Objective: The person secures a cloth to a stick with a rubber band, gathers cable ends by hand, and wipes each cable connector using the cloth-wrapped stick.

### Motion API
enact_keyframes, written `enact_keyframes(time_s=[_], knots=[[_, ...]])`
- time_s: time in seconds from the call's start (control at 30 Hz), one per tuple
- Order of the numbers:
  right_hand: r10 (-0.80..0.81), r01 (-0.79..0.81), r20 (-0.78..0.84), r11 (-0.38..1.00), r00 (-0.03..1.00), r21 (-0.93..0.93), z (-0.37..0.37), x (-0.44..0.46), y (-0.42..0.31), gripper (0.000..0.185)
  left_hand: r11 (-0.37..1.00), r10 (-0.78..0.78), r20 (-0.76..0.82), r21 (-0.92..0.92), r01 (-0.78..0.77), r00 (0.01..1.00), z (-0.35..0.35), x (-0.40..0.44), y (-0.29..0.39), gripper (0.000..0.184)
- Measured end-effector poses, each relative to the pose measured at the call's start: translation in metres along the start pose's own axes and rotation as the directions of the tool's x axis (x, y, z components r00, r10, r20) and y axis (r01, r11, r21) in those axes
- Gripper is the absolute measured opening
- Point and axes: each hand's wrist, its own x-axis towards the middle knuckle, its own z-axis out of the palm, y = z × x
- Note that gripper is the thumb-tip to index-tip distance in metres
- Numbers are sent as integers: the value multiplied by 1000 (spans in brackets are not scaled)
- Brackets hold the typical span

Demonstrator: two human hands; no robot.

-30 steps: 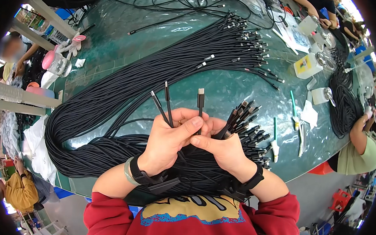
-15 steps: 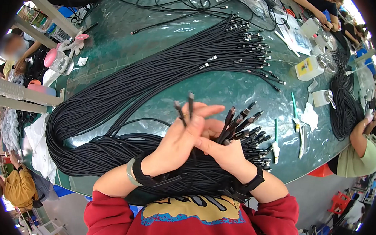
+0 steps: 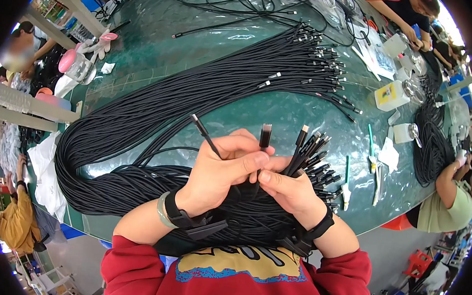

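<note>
Since half a second ago, when two plugs were raised together over the left hand (image 3: 213, 165), a single plug (image 3: 266, 137) has been brought upright between its thumb and fingertips, while a second cable end (image 3: 200, 127) is held slanting between its other fingers. By the curled fingers of the right hand (image 3: 291, 193), just beside, a bunch of plugs (image 3: 310, 152) is gripped. Beyond the hands, a bent bundle of black cables (image 3: 185, 93) is spread across the green table (image 3: 238, 112).
</note>
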Motion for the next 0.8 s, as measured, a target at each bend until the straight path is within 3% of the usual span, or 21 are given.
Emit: enact_keyframes(time_s=[0.13,0.3,0.57,0.67,0.8], knots=[[-21,21,6,998,1000,-56,4,0,-3,17,997,66,-72,-31,-68,995,5,-1,2,4],[-31,31,-10,998,999,-54,6,-1,-2,18,993,115,-37,-28,-116,993,2,-1,0,6],[-27,25,-14,994,1000,-103,6,-3,-4,17,995,33,-43,-95,-37,999,1,0,-1,10],[-15,15,1,992,1000,-127,6,-3,-5,17,990,-79,-81,-119,69,994,3,1,2,7],[36,-48,-63,980,997,-194,4,-4,-2,15,997,-62,-96,-50,57,993,5,-1,1,8]])
